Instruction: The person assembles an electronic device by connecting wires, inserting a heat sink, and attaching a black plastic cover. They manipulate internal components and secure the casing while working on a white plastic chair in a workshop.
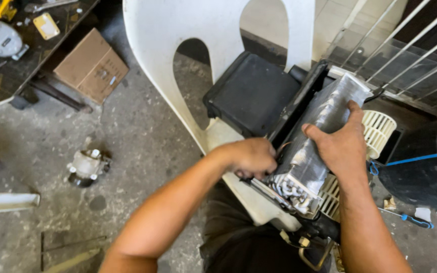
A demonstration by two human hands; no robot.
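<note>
A silver finned evaporator core [324,108] lies lengthwise in a black plastic housing [253,91] that rests on a white plastic chair [203,30]. My right hand [341,144] grips the core from above, near its middle, thumb on the left face. My left hand [253,156] is closed at the core's left side, by the housing edge and some thin wires; what it pinches is hidden. The core's near end [294,189] shows bent metal tubes.
A cream blower wheel [379,127] sits right of the core. A cardboard box [91,65] and a small metal part [86,167] lie on the concrete floor at left. A cluttered workbench [11,40] is at top left. White metal bars [410,45] stand at top right.
</note>
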